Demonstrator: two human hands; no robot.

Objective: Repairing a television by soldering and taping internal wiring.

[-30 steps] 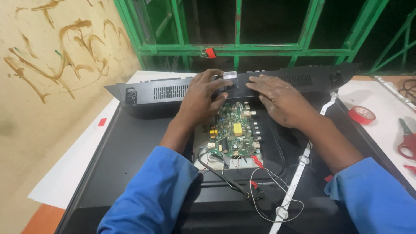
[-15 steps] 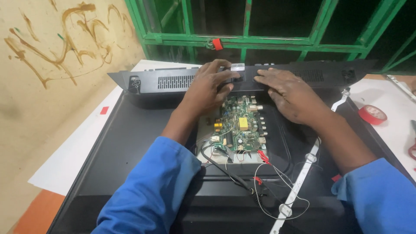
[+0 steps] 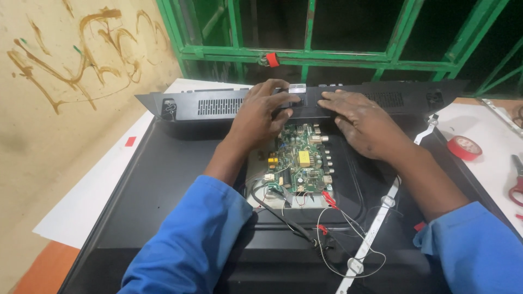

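Hands barely shifted since the earlier frames; the view has tilted down a little, and both palms stay on the same long black cover.

Left hand (image 3: 264, 114) lies flat on the black plastic cover (image 3: 218, 103), fingers spread, pressing its middle, gripping nothing. Right hand (image 3: 362, 122) is also flat and open on the cover, just beside the left, not touching it. The cover stands tilted along the far edge of the black panel (image 3: 163, 179) lying on the desk (image 3: 81, 201).

Green circuit board (image 3: 299, 158) sits just below the hands, partly hidden by the left wrist. Loose wires (image 3: 338, 234) trail from it toward the camera. White LED strip (image 3: 381, 218) runs diagonally under the right forearm. Red tape roll (image 3: 464, 147) and red-handled scissors (image 3: 515, 188) are on the right of the desk, well apart. Green window frame (image 3: 327, 54) is behind.
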